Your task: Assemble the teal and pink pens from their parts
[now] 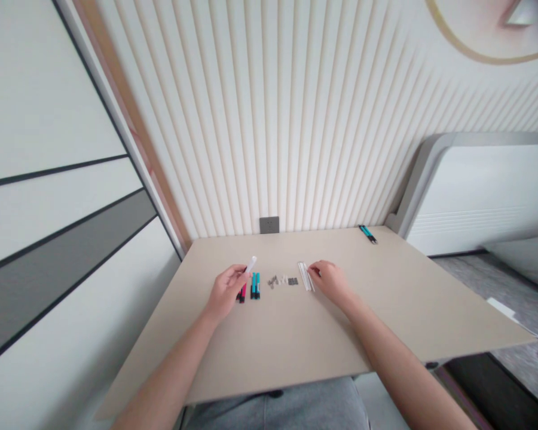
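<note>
My left hand (226,291) is closed around a white pen barrel (250,264) that sticks up and to the right from its fingers. Just under that hand lies a red and black pen part (242,294), and beside it two teal pen parts (255,285). My right hand (329,279) rests on the beige table (296,334) with its fingertips pinched at a small row of white tubes (305,276). Between the hands sit several tiny grey and dark pieces (282,280).
A teal and black pen (367,233) lies at the table's far right edge. A grey wall socket (269,224) sits on the ribbed wall behind the table. A white bed or cabinet (484,197) stands to the right, and a white panelled wall runs along the left.
</note>
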The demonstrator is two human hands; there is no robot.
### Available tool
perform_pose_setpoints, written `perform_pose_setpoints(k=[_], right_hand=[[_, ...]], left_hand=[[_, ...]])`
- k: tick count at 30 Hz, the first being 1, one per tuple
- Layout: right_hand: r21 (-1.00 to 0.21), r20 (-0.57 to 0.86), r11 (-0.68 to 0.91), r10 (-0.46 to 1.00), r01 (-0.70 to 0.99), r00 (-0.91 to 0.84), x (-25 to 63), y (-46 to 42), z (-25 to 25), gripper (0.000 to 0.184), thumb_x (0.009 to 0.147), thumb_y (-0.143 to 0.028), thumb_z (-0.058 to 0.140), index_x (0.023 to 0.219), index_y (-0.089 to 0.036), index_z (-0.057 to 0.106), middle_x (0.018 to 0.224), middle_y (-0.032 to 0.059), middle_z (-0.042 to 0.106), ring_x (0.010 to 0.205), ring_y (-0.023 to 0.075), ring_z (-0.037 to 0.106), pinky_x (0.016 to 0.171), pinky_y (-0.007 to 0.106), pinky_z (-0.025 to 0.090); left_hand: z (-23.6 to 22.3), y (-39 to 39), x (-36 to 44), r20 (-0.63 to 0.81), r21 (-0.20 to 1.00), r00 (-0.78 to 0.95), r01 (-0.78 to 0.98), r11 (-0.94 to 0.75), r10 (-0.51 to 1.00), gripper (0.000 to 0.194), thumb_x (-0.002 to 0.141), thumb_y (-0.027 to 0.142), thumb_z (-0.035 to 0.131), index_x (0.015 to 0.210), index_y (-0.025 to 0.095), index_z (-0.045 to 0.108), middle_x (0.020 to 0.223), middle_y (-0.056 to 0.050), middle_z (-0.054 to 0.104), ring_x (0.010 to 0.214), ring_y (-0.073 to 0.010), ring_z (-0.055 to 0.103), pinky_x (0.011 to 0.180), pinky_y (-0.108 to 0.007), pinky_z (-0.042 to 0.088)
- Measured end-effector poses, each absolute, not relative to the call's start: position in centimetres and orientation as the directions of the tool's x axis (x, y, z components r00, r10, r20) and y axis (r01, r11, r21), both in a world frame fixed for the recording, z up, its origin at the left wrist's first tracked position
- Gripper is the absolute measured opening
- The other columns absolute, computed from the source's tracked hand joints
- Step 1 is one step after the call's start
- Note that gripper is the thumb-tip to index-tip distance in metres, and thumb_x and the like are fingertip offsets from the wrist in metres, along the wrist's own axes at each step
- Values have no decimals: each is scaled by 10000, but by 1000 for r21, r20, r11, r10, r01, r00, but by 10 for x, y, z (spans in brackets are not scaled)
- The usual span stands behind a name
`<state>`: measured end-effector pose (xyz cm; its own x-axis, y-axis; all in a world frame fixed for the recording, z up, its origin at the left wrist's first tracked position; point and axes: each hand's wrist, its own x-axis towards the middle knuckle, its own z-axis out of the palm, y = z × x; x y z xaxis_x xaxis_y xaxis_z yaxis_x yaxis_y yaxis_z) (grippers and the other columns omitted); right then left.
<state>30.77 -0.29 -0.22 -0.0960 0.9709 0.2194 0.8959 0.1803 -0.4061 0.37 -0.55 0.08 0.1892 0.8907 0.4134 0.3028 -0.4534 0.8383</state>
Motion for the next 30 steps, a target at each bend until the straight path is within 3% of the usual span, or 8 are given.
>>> perform_pose_setpoints(k=[4, 7, 17, 30], right_hand=[[-305, 156, 123, 985, 944, -78, 307, -4, -3, 232, 895, -287, 509, 828, -205, 715, 870, 68, 706, 801, 179, 620, 675, 248, 353], [-250, 150, 132, 984, 959, -97, 306, -6, -4, 217, 877, -269, 522, 777, -202, 703, 863, 67, 705, 804, 185, 622, 670, 255, 347], [-105, 173, 45, 985, 993, -27, 303, -7, -9, 239, 868, -194, 479, 787, -164, 702, 890, 110, 696, 824, 214, 639, 673, 275, 373], [-94, 166, -23, 985, 995, 39, 296, 1, -19, 297, 947, -171, 405, 887, -117, 691, 935, 144, 675, 889, 209, 634, 701, 256, 412]], left_hand=[[0, -5, 6, 510, 439, 486, 563, -700, 710, 173, 908, 343, 572, 936, 202, 667, 900, -54, 681, 873, -203, 595, 839, -354, 442], [-3, -5, 10, 499, 327, 550, 596, -733, 670, 141, 939, 292, 536, 982, 206, 640, 918, -51, 674, 894, -199, 581, 842, -351, 425], [-7, -3, 8, 461, 319, 575, 603, -731, 676, 120, 937, 283, 545, 981, 208, 628, 902, -36, 663, 891, -191, 582, 834, -337, 422], [-13, -1, 8, 448, 303, 591, 607, -735, 671, 99, 924, 276, 567, 951, 215, 640, 900, -31, 681, 912, -197, 598, 877, -357, 410]])
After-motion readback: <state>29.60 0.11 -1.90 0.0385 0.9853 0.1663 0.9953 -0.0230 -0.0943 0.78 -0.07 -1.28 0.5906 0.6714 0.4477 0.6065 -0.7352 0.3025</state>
